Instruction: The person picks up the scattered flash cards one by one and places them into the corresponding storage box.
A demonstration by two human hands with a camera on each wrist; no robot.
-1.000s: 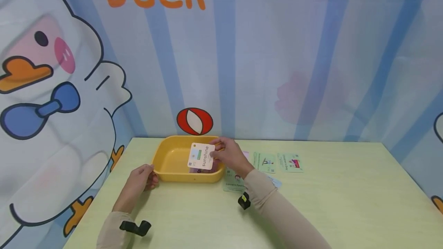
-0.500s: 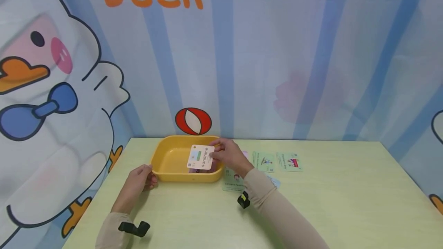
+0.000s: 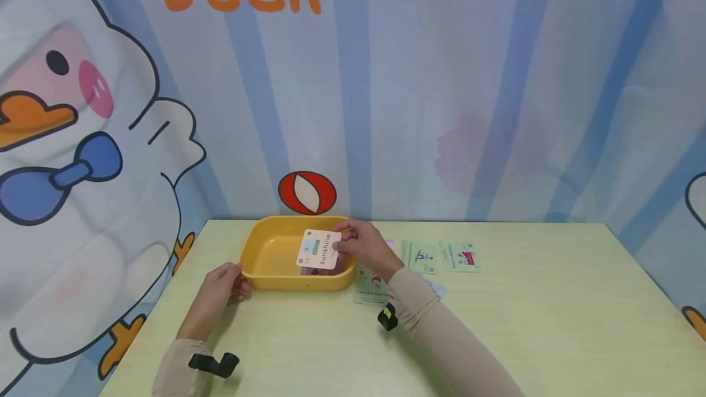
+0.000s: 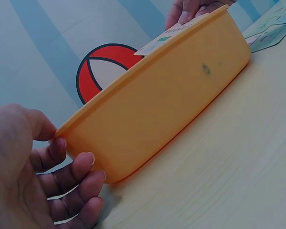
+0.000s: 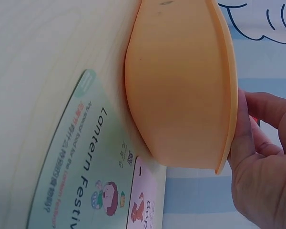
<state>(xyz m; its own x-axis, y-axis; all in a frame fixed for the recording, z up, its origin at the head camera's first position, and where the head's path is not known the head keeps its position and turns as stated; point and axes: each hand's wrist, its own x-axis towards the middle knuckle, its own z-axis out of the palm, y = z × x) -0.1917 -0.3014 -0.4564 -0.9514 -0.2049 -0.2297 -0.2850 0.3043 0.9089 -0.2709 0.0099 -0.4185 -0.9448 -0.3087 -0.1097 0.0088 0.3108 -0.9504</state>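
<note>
One card [image 3: 317, 250] is over the tray [image 3: 273, 256], toward 3 o'clock, pinched at its 3 o'clock edge by the right hand [image 3: 368, 249]. Left hand [image 3: 219, 288] pinches the tray's 8 o'clock rim. More cards [image 3: 418, 257]: table [image 3: 309, 348], 3–4 o'clock.

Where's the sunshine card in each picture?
Head: the sunshine card is just left of centre, in the lower half, held by the right hand over the yellow tray.
Left wrist: near the top, a bit right of centre, poking above the rim.
Right wrist: not visible.
Shared landmark: the yellow tray, in all three.
</note>
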